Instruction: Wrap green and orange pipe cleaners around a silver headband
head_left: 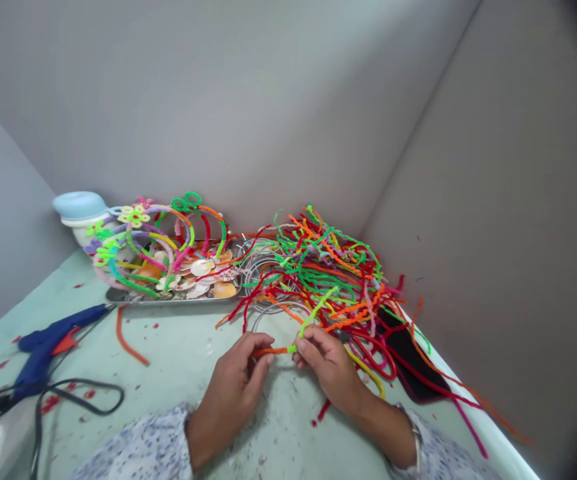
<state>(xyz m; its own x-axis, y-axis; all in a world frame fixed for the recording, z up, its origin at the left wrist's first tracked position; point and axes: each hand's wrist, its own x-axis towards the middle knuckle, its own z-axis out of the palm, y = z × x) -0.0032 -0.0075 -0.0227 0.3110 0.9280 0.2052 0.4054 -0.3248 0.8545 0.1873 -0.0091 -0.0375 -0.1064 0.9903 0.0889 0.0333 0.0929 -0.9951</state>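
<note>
My left hand (242, 375) pinches an orange pipe cleaner (277, 351) near the middle of the table. A lime-green pipe cleaner (319, 309) is wound around the right end of the orange one, and its loose length sticks up and to the right. My right hand (327, 365) is closed on this green piece, thumb against the fingers, close to the wound part. Whatever part of the orange piece lies inside my left fingers is hidden. Just beyond my hands rests a big tangle of coloured pipe cleaners (328, 263).
A metal tray (183, 301) of seashells holds headbands wrapped in pipe cleaners (188, 227). Left of it are a white bottle with a blue lid (81, 205) and a blue glue gun (43, 343) with a black cord. At right lies a dark phone (411, 363), partly under strands.
</note>
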